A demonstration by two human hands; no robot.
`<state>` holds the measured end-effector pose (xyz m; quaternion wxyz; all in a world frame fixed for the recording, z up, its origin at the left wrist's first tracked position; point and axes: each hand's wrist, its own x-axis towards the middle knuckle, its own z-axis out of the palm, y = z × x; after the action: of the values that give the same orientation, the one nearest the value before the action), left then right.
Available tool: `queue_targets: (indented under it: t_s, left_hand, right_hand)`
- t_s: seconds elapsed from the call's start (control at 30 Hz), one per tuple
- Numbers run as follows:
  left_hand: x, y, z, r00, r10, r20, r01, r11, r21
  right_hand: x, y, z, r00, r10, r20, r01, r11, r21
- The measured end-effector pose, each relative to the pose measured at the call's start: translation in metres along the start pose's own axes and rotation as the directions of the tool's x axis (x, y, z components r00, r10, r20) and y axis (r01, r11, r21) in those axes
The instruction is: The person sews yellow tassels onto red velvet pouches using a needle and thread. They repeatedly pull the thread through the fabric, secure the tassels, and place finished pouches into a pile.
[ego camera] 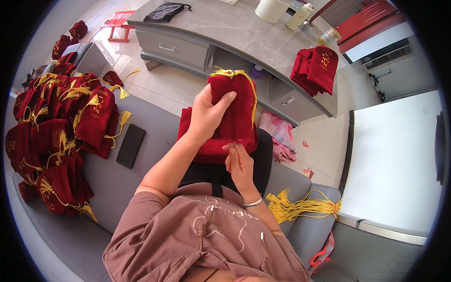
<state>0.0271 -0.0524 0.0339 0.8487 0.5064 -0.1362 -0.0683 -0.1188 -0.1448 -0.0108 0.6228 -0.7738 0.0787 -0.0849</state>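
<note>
My left hand (208, 114) grips a dark red velvet pouch (229, 86), its thumb across the front face. A yellow twisted cord (254, 102) lies along the pouch's top edge and hangs down its right side. Below it, more folded red velvet (211, 154) rests on my lap. My right hand (241, 165) pinches a thin, short metal tool (235, 143) between thumb and forefinger, just below the pouch. The tool's exact kind is too small to tell.
Many red pouches with yellow tassels (95, 120) are heaped on the grey sofa at left, beside a black phone (131, 146). A bundle of yellow tassels (303, 208) lies at right. More red pouches (315, 70) sit on the grey cabinet (225, 31) ahead.
</note>
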Motion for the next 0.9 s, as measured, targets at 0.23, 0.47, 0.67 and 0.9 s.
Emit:
queue_targets:
  t_s: [0.23,0.47,0.67,0.9]
  left_hand:
    - [0.0,-0.001,0.0,1.0,0.015,-0.021,-0.015,1.0,-0.016]
    - [-0.002,-0.003,0.001,0.999,0.017,-0.031,-0.018,0.999,-0.027]
    - [-0.004,-0.005,0.002,0.999,0.013,-0.043,-0.013,1.0,-0.016]
    - [-0.005,-0.005,0.003,0.999,0.024,-0.043,-0.025,0.999,-0.035]
  right_hand:
    - [0.005,-0.001,0.008,0.986,-0.07,-0.153,0.056,0.994,-0.093]
    - [0.006,0.001,0.008,0.984,-0.061,-0.17,0.049,0.996,-0.076]
    - [0.007,0.005,0.008,0.976,-0.107,-0.189,0.09,0.991,-0.099]
    - [0.008,0.01,0.007,0.971,-0.113,-0.209,0.098,0.992,-0.08]
